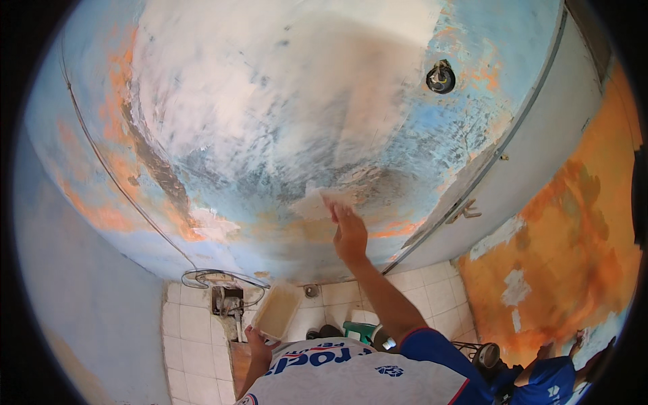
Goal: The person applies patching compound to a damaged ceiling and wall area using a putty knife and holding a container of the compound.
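Observation:
My right hand (349, 233) is raised against the wall (270, 121) and grips a flat putty scraper (317, 201) whose blade, loaded with white filler, is pressed on the worn blue and orange paint. Broad patches of white filler cover the wall above it. My left hand (258, 343) is low, near my chest, and holds a rectangular tray (277, 312) of pale filler by its near end.
A thin cable (121, 182) runs down the wall to a coil near the tiled floor (196, 324). A round fitting (440, 77) sits high on the wall. A grey door (540, 155) and an orange wall (574, 243) stand at the right. Another person's arm (547, 374) shows at the lower right.

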A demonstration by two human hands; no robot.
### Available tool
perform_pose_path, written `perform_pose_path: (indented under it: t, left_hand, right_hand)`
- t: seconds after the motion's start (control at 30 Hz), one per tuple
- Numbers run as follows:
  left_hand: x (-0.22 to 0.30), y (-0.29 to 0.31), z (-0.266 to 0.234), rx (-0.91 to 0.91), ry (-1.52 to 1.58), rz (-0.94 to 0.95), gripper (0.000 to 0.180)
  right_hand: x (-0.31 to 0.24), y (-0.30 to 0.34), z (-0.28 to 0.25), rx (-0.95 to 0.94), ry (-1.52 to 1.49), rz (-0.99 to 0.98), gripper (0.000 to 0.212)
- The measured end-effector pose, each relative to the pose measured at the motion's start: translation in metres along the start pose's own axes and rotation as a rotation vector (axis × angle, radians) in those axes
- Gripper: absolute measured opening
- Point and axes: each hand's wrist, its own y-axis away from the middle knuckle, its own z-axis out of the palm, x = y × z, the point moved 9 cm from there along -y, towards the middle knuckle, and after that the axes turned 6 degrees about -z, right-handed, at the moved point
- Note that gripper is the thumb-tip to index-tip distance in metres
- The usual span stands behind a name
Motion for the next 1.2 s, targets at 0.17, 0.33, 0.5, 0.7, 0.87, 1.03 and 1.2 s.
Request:
perform_pose_path:
  t: [0.17, 0.33, 0.5, 0.7, 0.87, 1.03, 1.2]
  left_hand:
    - [0.005, 0.000, -0.015, 0.075, -0.025, 0.002, 0.065]
    - [-0.004, -0.021, -0.028, 0.031, 0.038, -0.037, 0.075]
    - [-0.004, -0.026, -0.030, 0.074, 0.069, 0.013, 0.071]
    - [-0.005, -0.017, -0.032, -0.007, -0.039, -0.051, 0.084]
    - [0.014, -0.021, -0.044, 0.042, -0.042, -0.110, 0.079]
    - [0.069, -0.046, -0.050, -0.020, -0.114, -0.086, 0.075]
    - [0.110, -0.059, -0.044, -0.033, -0.119, -0.013, 0.068]
  right_hand:
    - [-0.070, -0.219, -0.155, 0.573, 0.264, -0.271, 0.039]
    - [-0.078, -0.297, -0.157, 0.681, 0.638, -0.289, 0.048]
    - [-0.032, -0.137, -0.028, 0.305, 0.479, -0.094, 0.061]
    - [-0.009, 0.034, 0.034, -0.301, 0.108, 0.260, 0.058]
    - [-0.077, -0.196, -0.150, 0.640, 0.388, -0.129, 0.027]
    - [-0.100, -0.358, -0.238, 0.777, 0.477, -0.452, 0.029]
    - [-0.070, -0.282, -0.148, 0.540, 0.532, -0.399, 0.034]
